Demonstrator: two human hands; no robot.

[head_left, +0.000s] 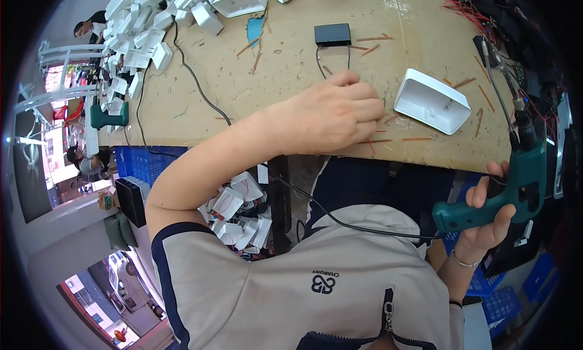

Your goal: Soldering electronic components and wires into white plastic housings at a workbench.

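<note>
My left hand (340,116) is closed, its fingers curled down over the cardboard-coloured tabletop; what they hold, if anything, is hidden beneath them. Two dark wires run from a small black box (333,34) on the table toward this hand. Right of it lies an open white plastic case (432,102), its hollow side showing. At the table's right edge, my right hand (486,207) grips a teal pistol-shaped corded power tool (486,210), whose black nose and metal tip point away from me.
Scattered orange-brown strips (416,139) litter the tabletop (279,82). White plastic cases (146,40) are heaped at the far left, near another teal tool (109,114). A black cord (194,76) crosses the table's left part. Red wires (470,10) bunch at the far right.
</note>
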